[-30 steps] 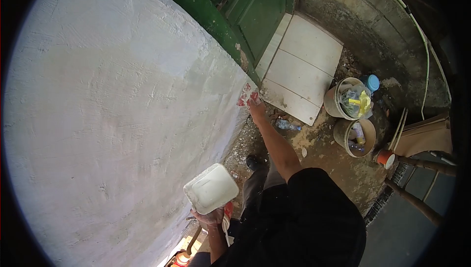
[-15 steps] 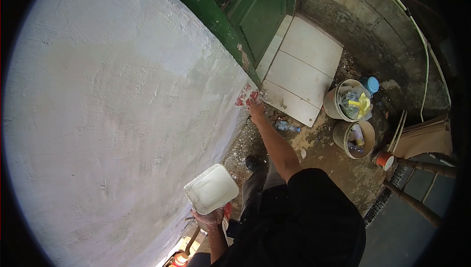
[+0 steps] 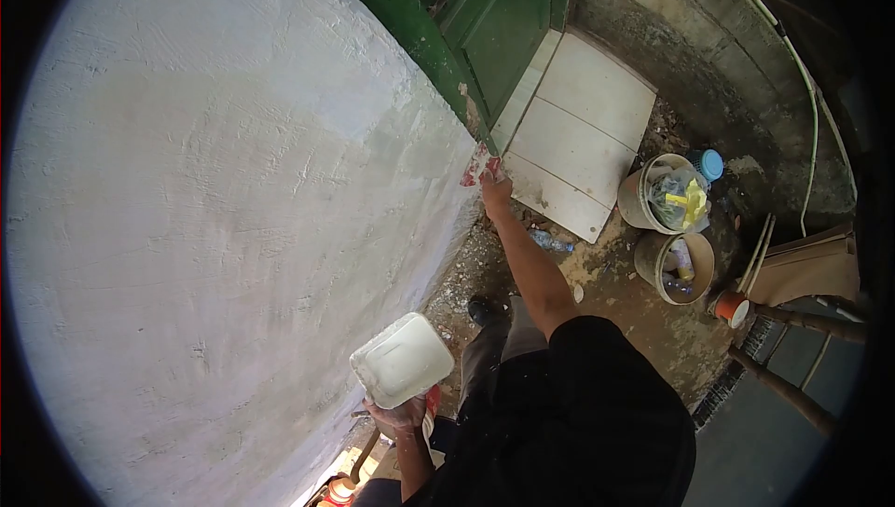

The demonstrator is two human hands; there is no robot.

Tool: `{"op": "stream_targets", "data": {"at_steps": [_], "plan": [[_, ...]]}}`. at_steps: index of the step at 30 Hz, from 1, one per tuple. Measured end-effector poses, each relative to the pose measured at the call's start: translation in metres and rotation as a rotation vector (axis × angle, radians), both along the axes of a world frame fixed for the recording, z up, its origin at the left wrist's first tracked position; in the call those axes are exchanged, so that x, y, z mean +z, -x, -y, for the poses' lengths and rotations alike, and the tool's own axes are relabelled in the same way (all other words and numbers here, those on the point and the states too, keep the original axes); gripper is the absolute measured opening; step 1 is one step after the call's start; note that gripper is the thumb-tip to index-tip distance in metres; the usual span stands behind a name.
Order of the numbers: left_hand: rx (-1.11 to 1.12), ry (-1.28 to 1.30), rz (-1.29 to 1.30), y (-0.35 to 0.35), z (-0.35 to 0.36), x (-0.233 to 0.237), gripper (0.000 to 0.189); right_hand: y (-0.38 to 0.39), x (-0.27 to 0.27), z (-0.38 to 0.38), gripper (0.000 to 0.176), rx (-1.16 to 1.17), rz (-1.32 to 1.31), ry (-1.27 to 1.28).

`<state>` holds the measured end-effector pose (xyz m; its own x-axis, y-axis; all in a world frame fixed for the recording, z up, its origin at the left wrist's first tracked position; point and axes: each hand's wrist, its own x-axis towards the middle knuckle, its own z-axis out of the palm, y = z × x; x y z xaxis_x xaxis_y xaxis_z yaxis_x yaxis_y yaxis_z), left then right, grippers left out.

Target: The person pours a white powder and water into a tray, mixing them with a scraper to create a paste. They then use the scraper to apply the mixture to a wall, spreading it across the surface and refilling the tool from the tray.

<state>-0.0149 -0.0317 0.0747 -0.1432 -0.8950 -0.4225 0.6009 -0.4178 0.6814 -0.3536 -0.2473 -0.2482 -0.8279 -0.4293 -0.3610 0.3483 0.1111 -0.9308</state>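
Observation:
My right hand (image 3: 497, 194) is closed around a red putty knife (image 3: 474, 171) smeared with white. Its blade is at the edge of the white plastered wall (image 3: 242, 218), beside the foot of the green door frame (image 3: 424, 50). Lower down, my left hand (image 3: 398, 413) grips the near end of a white plastic tray (image 3: 403, 358) from below. A whitish coating covers the tray's inside. White residue also marks the fingers of that hand. Something red shows just behind the left wrist, partly hidden.
Pale tiles (image 3: 573, 148) form a step by the green door (image 3: 508, 32). Two buckets (image 3: 643, 192) with rubbish stand on the right, near a blue-lidded container (image 3: 709, 165). A plastic bottle (image 3: 550, 241) lies on the dirty floor. Wooden poles (image 3: 783, 386) lean at far right.
My right hand and the putty knife have shifted slightly up and to the right, closer to the door frame. The left hand and tray have stayed put.

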Motion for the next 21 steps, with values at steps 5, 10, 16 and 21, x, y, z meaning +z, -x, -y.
{"op": "stream_targets", "data": {"at_steps": [5, 10, 16, 21], "plan": [[0.009, -0.016, -0.007, -0.001, 0.001, -0.003, 0.085, 0.013, 0.028, -0.015, 0.019, 0.142, 0.082, 0.087], [0.004, -0.03, -0.007, -0.001, 0.001, -0.005, 0.086, 0.021, 0.034, -0.017, 0.016, 0.17, -0.117, 0.198], [-0.009, -0.022, -0.062, -0.003, 0.002, -0.009, 0.086, 0.026, 0.038, -0.022, 0.013, 0.222, -0.124, 0.223], [-0.024, -0.008, -0.067, 0.004, 0.004, -0.005, 0.085, 0.024, 0.066, -0.018, 0.016, 0.267, -0.313, 0.134]]}}
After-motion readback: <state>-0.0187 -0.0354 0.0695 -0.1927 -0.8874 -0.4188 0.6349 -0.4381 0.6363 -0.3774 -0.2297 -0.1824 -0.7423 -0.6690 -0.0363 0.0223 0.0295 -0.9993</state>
